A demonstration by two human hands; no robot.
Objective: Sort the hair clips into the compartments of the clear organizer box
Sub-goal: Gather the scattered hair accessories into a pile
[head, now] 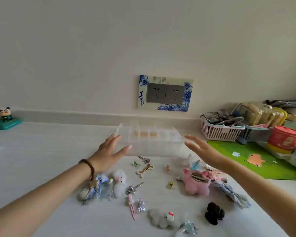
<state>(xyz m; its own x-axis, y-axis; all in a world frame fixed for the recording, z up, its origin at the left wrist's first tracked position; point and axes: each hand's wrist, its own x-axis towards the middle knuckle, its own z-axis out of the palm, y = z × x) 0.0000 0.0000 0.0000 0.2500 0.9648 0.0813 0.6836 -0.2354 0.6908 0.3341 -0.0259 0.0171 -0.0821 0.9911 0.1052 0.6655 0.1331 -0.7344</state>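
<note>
While left grip (108, 154) and right grip (200, 149) flank organizer box (152, 149) | perhaps touching

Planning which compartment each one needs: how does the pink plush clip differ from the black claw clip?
The pink plush clip is fluffy and pale pink; the black claw clip looks hard and dark. The pink plush clip looks bulkier than the black claw clip, and lies nearer the organizer box. Both lie loose on the table, outside the box.

A home: decorated wall socket (165, 93), panda figurine (4, 114), cluttered pink basket (220, 132).
</note>
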